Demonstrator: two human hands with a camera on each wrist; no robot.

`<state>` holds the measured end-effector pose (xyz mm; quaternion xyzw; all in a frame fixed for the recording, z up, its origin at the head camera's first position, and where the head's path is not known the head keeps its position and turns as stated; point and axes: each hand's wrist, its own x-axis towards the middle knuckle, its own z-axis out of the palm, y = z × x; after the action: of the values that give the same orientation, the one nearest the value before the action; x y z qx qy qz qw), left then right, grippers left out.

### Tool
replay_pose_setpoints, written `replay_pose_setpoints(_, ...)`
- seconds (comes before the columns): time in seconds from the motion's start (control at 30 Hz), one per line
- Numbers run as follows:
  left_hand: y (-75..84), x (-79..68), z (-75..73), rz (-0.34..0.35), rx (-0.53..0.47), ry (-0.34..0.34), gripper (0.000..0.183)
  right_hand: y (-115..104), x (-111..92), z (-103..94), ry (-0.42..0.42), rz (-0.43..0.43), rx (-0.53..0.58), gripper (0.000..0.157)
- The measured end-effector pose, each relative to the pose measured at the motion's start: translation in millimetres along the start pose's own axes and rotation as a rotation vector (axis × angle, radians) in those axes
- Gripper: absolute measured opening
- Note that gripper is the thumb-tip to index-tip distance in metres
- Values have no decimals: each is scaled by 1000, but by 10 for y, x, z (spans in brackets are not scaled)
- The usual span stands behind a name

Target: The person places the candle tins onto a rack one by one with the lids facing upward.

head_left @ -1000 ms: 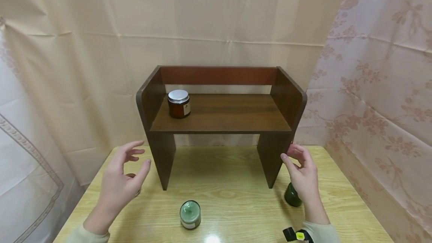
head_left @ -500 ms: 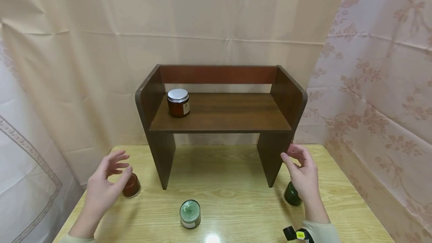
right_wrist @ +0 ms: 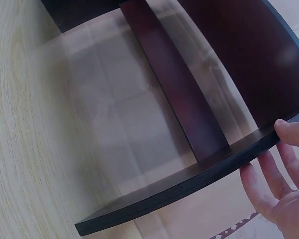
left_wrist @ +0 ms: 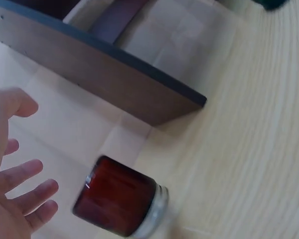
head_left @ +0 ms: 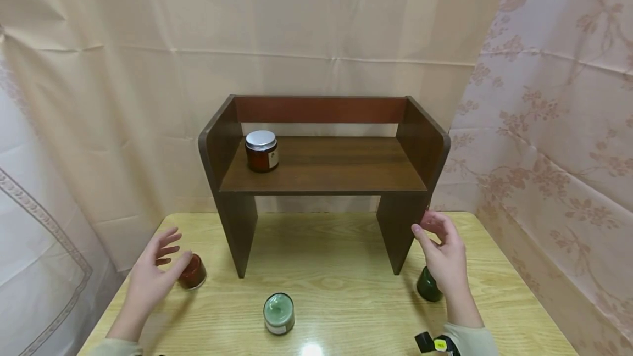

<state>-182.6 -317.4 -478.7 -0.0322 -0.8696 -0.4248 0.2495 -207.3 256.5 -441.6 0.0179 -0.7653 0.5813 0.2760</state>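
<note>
My right hand [head_left: 444, 251] grips the edge of the right side panel of a dark wooden desk shelf [head_left: 321, 166]. Its thumb lies on the panel's edge and its fingers on the outer face in the right wrist view. Left of the shelf, my left hand [head_left: 150, 276] hovers with spread, relaxed fingers, holding nothing. Close by its thumb stands a reddish-brown glass jar [head_left: 193, 272]; the left wrist view shows the jar [left_wrist: 117, 196] upside down on its silver lid. An amber jar [head_left: 262, 151] with a silver lid sits upright on the shelf's left part.
A pale green candle jar [head_left: 279, 315] stands on the wooden table [head_left: 341, 312] in front of the shelf. Partly behind my right wrist is a dark green jar [head_left: 428, 285]. Curtains [head_left: 326, 26] hang behind and at the sides.
My left hand has moved left and down, away from the shelf's left panel, uncovering the reddish-brown jar. The right hand and shelf have stayed put.
</note>
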Motion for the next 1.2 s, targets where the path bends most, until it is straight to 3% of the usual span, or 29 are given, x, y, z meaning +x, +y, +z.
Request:
replay_pose_setpoints(0.27, -197, -70, 64, -87, 27, -115, 76, 6, -5, 7, 4, -3, -2, 34)
replay_pose_setpoints(0.87, -398, -159, 180, -97, 26, -125, 85, 20, 9, 14, 3, -15, 17, 34)
replay_pose_setpoints(1.2, -375, -200, 181, -131, 30, -150, 91, 21, 17, 21, 4, -32, 32, 34)
